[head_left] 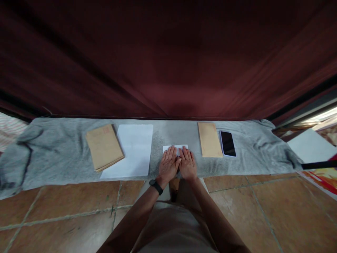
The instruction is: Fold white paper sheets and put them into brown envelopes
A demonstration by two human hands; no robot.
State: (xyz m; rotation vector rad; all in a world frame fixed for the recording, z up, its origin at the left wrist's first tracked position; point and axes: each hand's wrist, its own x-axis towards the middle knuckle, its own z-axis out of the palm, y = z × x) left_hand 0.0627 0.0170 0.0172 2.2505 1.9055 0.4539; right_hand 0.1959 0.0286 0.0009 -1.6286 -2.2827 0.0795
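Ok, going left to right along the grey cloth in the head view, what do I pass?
Stack of brown envelopes → large white sheet → small white paper, with the left hand and then the right hand flat on it → single brown envelope → smartphone.

Bare grey cloth [60, 154] lies free at far left and at right beyond the phone [228, 143]. At centre, the gap between the white sheet [134, 147] and the brown envelope [210, 139] is filled at its near edge by the left hand [168, 165] and right hand [187, 164], pressed flat on a folded paper [176, 147]. A stack of envelopes [104, 147] overlaps the sheet's left edge. A dark red curtain [168, 59] walls off the top.
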